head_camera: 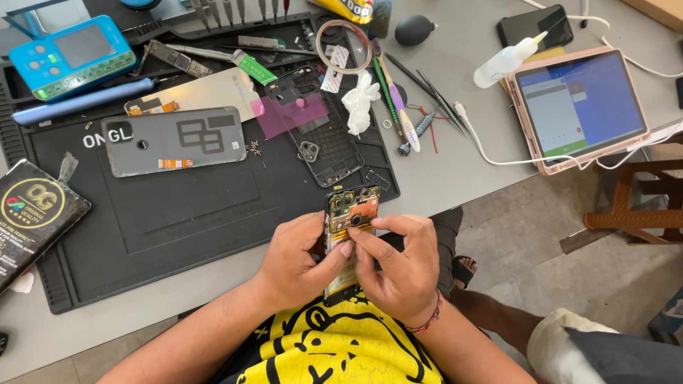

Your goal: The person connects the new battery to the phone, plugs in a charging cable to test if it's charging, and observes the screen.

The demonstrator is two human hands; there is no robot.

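An opened phone [352, 210] with its circuit board and camera module bare is held upright over the near edge of the black work mat [178, 213]. My left hand [295, 259] grips its left side, thumb on the board. My right hand [398, 267] holds the right side, with thumb and forefinger pinching at a part just below the camera module. The phone's lower half is hidden behind my fingers.
On the mat lie a grey back cover [174, 141], a black phone frame [320, 128] with pink film, small screws [252, 148], a blue tester [71, 53] and tweezers. A tablet [580, 107], squeeze bottle [506, 62], tape roll [343, 44] and black box [35, 213] sit around.
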